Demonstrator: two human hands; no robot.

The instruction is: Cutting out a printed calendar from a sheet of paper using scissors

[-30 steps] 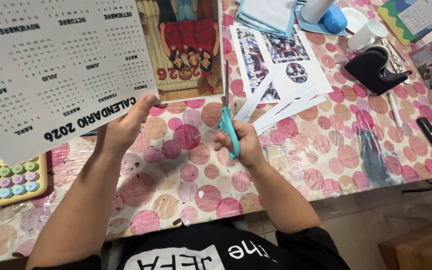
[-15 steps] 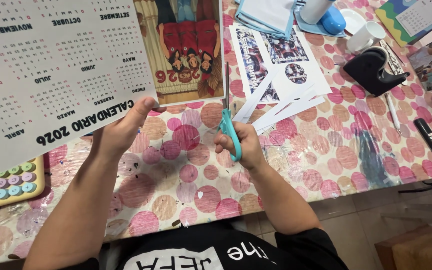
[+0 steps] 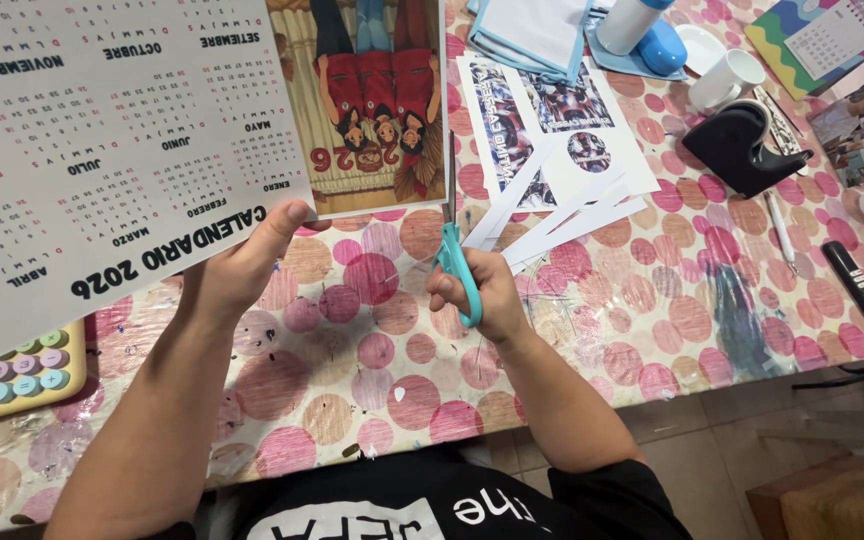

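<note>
My left hand pinches the lower edge of a large printed calendar sheet, lifted off the table, with a colour picture on its right half. Teal-handled scissors sit in my right hand, their blades pointing up along the sheet's right edge. Several narrow white paper strips lie just right of the scissors, fanned on the table.
A pink polka-dot tablecloth covers the table. A pastel-keyed calculator lies at the left edge. A black tape dispenser, white cup, printed picture sheets, pen and black remote are at the right.
The calendar sheet has shifted slightly down and right in my left hand. The scissors stay at the sheet's right edge, nearly unmoved.
</note>
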